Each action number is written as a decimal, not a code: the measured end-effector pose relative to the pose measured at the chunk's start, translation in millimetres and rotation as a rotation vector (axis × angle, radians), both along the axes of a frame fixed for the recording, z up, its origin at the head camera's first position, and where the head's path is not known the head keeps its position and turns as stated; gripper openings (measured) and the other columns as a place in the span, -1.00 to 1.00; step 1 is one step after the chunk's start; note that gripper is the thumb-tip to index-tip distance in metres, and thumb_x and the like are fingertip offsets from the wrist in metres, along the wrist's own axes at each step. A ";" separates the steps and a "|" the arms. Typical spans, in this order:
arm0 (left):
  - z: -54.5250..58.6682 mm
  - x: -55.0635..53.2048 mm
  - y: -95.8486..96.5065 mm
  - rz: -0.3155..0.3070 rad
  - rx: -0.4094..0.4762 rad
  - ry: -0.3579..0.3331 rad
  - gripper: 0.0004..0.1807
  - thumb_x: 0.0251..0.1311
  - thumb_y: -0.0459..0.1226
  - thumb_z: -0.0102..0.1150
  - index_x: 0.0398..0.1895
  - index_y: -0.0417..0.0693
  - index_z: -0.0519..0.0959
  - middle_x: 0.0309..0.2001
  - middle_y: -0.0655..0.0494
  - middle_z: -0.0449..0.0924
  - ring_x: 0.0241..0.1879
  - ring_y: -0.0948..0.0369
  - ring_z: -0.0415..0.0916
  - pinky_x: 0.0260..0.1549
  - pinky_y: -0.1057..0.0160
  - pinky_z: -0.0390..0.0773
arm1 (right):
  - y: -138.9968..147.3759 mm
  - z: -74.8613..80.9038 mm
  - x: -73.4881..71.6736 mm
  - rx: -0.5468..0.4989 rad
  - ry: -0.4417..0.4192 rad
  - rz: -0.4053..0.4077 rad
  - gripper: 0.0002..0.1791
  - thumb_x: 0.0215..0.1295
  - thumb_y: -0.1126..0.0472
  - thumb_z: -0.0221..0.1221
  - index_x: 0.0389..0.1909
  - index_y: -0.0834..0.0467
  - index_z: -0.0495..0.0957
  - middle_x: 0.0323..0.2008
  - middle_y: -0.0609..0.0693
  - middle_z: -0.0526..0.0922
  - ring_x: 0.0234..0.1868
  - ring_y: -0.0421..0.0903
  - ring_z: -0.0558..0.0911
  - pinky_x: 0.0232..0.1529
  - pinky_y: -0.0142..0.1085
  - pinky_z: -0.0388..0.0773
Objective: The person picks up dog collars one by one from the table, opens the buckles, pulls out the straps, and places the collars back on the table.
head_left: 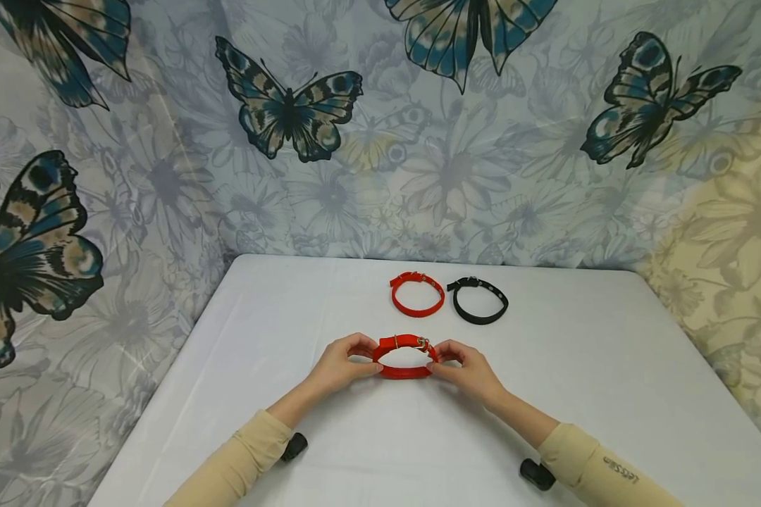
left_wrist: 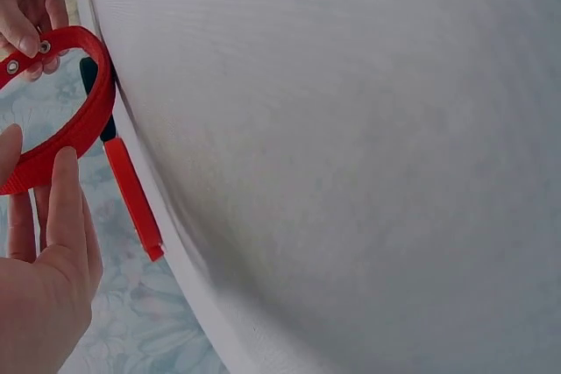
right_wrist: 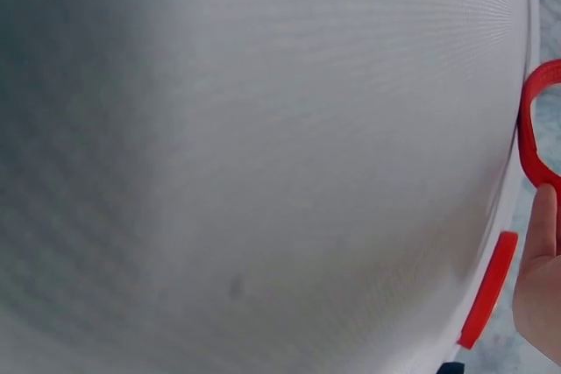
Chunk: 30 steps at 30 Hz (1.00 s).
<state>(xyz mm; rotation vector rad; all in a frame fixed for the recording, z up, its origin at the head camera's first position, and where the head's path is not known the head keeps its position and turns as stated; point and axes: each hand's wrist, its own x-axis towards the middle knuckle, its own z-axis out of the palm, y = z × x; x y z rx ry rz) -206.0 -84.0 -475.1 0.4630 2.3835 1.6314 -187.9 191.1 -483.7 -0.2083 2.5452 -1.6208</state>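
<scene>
A red buckled pet collar (head_left: 404, 373), closed in a loop, is held between both hands over the white table. My left hand (head_left: 342, 362) pinches its left side between thumb and fingers. On the opposite side, the right hand (head_left: 472, 370) grips the band close to the metal buckle. Metal eyelets show along the collar (left_wrist: 96, 107) in the left wrist view. At the right edge of the right wrist view, part of the right hand (right_wrist: 536, 295) touches the band. Farther back lie a second red collar (head_left: 418, 312) and a black collar (head_left: 482, 320), side by side.
The white table (head_left: 292, 303) ends at a wall covered in butterfly-patterned cloth (head_left: 380, 204). Cloth also hangs on the left and right. Dark devices (head_left: 537, 474) sit beneath both wrists, by the beige sleeves (head_left: 241, 451).
</scene>
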 end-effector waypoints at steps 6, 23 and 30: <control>1.9 0.2 -0.7 -0.005 -0.003 -0.012 -0.70 0.06 -0.27 0.44 -0.12 -0.02 0.61 -0.20 0.20 0.66 -0.12 0.22 0.59 -0.08 0.15 0.50 | -0.2 0.3 0.3 -0.026 -0.013 0.002 -0.72 0.19 0.25 0.35 -0.11 0.25 0.59 -0.29 0.00 0.65 -0.14 -0.05 0.56 -0.19 -0.32 0.50; 0.3 1.2 0.3 0.005 -0.009 -0.005 -0.73 0.06 -0.28 0.44 -0.16 -0.02 0.61 -0.20 0.18 0.66 -0.11 0.20 0.59 -0.08 0.15 0.50 | 0.5 2.8 -2.3 0.021 0.052 0.008 -0.71 0.16 0.13 0.39 -0.12 0.07 0.59 -0.28 -0.07 0.66 -0.13 -0.09 0.58 -0.06 -0.15 0.44; 0.4 2.2 -0.7 0.007 -0.006 -0.002 -0.73 0.06 -0.26 0.44 -0.16 -0.02 0.61 -0.19 0.17 0.66 -0.10 0.19 0.59 -0.08 0.14 0.50 | -0.9 9.9 -1.3 -0.024 0.097 0.023 -0.72 0.17 0.05 0.39 -0.12 -0.01 0.61 -0.28 -0.09 0.68 -0.11 -0.07 0.59 -0.04 -0.09 0.45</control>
